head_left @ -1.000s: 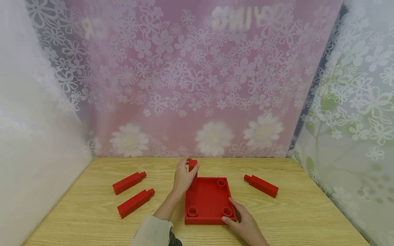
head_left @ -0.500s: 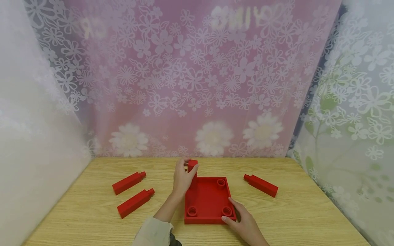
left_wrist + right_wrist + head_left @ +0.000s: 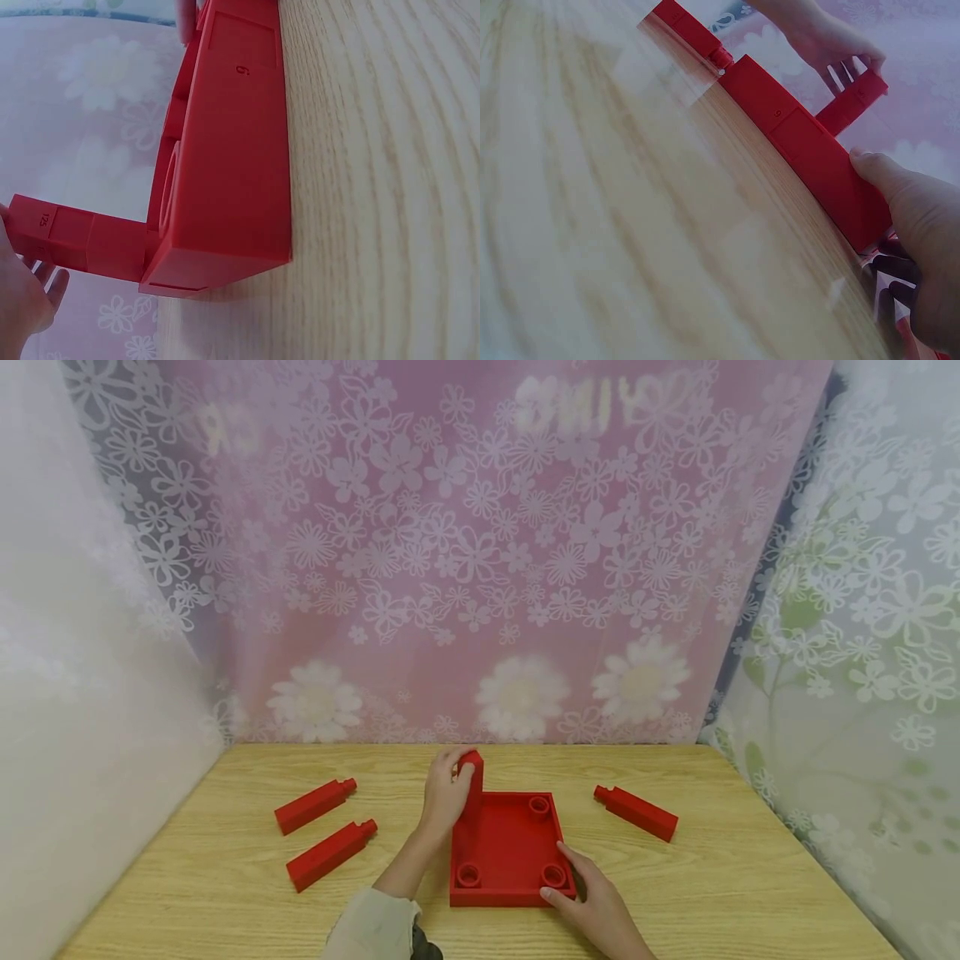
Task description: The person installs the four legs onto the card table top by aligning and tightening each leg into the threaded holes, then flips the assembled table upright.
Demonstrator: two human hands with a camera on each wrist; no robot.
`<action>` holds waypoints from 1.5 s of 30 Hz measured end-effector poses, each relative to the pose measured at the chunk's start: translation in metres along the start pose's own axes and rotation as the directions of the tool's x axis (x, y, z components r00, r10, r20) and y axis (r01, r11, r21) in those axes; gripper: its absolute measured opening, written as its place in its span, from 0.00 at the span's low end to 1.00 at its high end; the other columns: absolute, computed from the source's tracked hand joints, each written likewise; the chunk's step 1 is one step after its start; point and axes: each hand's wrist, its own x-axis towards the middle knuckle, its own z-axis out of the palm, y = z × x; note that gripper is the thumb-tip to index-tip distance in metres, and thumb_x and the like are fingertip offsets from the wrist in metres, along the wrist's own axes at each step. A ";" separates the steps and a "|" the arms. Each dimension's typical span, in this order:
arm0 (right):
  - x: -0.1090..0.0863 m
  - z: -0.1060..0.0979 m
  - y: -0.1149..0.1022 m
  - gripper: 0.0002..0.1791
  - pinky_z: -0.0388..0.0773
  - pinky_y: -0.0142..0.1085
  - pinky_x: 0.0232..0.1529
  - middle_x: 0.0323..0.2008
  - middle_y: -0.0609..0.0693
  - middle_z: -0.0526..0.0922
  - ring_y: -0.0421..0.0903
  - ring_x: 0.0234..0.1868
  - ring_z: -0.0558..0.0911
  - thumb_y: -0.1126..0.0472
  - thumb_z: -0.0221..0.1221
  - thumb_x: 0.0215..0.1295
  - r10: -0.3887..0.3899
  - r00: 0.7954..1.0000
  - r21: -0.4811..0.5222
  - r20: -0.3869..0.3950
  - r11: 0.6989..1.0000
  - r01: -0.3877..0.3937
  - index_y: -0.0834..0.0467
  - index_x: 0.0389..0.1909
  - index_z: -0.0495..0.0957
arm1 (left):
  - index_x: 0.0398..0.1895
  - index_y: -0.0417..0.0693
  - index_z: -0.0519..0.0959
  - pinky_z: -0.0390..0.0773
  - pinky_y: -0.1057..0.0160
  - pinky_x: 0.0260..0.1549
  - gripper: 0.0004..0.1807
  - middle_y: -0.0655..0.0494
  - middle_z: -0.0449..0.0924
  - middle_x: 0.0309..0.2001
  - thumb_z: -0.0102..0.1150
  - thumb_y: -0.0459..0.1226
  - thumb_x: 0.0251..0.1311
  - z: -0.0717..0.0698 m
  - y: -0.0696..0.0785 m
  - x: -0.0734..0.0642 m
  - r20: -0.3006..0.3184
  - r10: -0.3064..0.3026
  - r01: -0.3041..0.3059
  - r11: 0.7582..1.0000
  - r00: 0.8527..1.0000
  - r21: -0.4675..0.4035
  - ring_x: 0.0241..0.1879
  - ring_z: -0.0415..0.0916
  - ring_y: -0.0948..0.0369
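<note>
A red square toy tabletop (image 3: 513,843) lies underside up, with a raised rim and round sockets showing at three corners. At its far left corner stands a red table leg (image 3: 472,789), upright, its lower end at that corner. My left hand (image 3: 446,793) grips this leg near the top, thumb on the near side and fingers over and behind it. The near right corner is held by my right hand (image 3: 596,902), its thumb on the front wall and fingers along the right side. In the right wrist view the thumb (image 3: 877,169) presses the wall.
Two loose red legs, a farther leg (image 3: 315,806) and a nearer leg (image 3: 330,856), lie left on the wooden table (image 3: 712,902). Another leg (image 3: 637,814) lies right of the tabletop. A flowered curtain (image 3: 480,568) hangs behind the table's far edge.
The upright leg has turned a little, and an edge now faces the camera. My left fingers have shifted over its top. My right hand and the tabletop stay put.
</note>
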 end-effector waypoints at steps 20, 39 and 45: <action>-0.002 -0.001 -0.004 0.45 0.66 0.55 0.52 0.59 0.59 0.68 0.60 0.59 0.66 0.38 0.64 0.48 0.009 1.000 0.000 0.014 1.000 -0.009 0.58 0.64 0.65 | 0.47 0.45 0.70 0.75 0.61 0.30 0.22 0.52 0.70 0.41 0.65 0.43 0.53 0.006 0.006 -0.005 -0.083 -0.053 0.056 0.997 0.995 0.043 0.39 0.70 0.56; -0.002 -0.002 -0.003 0.44 0.66 0.54 0.53 0.60 0.59 0.67 0.59 0.60 0.65 0.39 0.64 0.48 0.006 1.000 0.021 0.015 1.000 -0.006 0.57 0.64 0.65 | 0.48 0.46 0.75 0.78 0.62 0.31 0.20 0.53 0.74 0.40 0.66 0.38 0.52 0.003 0.000 -0.003 -0.050 -0.098 0.092 0.990 0.994 -0.103 0.36 0.75 0.56; -0.001 -0.002 -0.003 0.44 0.65 0.54 0.54 0.60 0.59 0.68 0.59 0.60 0.65 0.39 0.65 0.47 0.003 1.000 0.029 0.015 1.000 -0.003 0.57 0.63 0.66 | 0.48 0.43 0.76 0.79 0.62 0.29 0.20 0.52 0.75 0.40 0.67 0.36 0.51 0.003 0.001 -0.003 -0.074 -0.077 0.068 0.992 0.994 -0.110 0.34 0.76 0.56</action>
